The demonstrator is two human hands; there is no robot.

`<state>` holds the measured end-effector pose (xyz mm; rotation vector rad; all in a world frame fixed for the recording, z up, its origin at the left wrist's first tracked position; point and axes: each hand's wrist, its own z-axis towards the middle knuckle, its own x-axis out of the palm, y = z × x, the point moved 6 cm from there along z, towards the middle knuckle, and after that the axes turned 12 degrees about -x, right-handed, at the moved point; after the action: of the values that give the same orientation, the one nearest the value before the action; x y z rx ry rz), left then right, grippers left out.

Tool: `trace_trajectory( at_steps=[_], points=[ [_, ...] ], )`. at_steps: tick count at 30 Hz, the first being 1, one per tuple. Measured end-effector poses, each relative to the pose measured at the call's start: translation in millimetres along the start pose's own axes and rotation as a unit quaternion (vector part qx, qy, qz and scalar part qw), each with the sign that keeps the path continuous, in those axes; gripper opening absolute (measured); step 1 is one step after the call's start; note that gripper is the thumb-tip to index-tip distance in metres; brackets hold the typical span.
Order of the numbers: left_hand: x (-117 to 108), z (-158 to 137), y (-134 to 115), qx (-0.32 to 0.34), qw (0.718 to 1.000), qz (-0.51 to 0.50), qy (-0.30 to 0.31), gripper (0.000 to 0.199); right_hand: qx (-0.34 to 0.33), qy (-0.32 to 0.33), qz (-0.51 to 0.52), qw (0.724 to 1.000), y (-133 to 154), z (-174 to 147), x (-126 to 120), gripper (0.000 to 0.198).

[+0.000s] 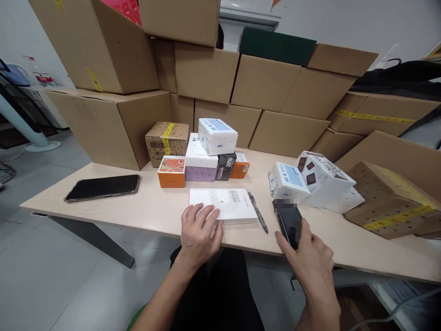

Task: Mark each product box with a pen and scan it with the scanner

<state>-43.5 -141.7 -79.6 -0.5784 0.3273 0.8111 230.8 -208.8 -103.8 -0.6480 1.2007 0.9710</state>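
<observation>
My left hand (201, 232) rests on the front edge of a flat white box (223, 202) printed "POWER BANK", its fingers spread over the top. Between thumb and fingers, my right hand (308, 257) grips a black rectangular device (288, 223) at the table's front edge. The device's far end is blurred, and I cannot tell whether it is a phone or a power bank. A dark patterned pen (257, 212) lies slantwise just right of the white box, between my two hands.
A black phone (103, 187) lies at the left. Behind the white box stand an orange box (171, 177), a purple-and-white box (201, 169) and a tissue pack (220, 140). Another tissue pack (287, 180) leans by a white carton (322, 177). Cardboard boxes (265, 82) wall the back of the table (155, 211).
</observation>
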Motion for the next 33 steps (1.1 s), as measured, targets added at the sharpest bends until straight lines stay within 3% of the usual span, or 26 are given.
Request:
trace_trajectory(
  at_steps=[5, 8, 12, 17, 20, 33],
  points=[
    [-1, -2, 1, 0.003, 1.0, -0.002, -0.008, 0.028, -0.014, -0.12, 0.09, 0.989, -1, -1, 3, 0.084],
    [-2, -2, 0, 0.002, 1.0, -0.004, -0.018, 0.029, -0.077, -0.214, 0.174, 0.958, 8, -11, -4, 0.092],
    [-4, -3, -1, 0.008, 0.999, -0.018, -0.048, 0.032, -0.159, -0.289, 0.243, 0.912, 47, -31, -20, 0.083],
    [-7, -5, 1, -0.008, 0.997, -0.035, -0.064, 0.039, -0.24, -0.332, 0.28, 0.868, 106, -48, -21, 0.082],
    [-8, -4, 4, -0.029, 0.997, -0.047, -0.062, 0.041, -0.274, -0.356, 0.278, 0.849, 128, -54, -16, 0.082],
    [-7, -3, 3, -0.051, 0.998, -0.036, -0.032, 0.043, -0.291, -0.359, 0.245, 0.853, 139, -58, -11, 0.083]
  ],
)
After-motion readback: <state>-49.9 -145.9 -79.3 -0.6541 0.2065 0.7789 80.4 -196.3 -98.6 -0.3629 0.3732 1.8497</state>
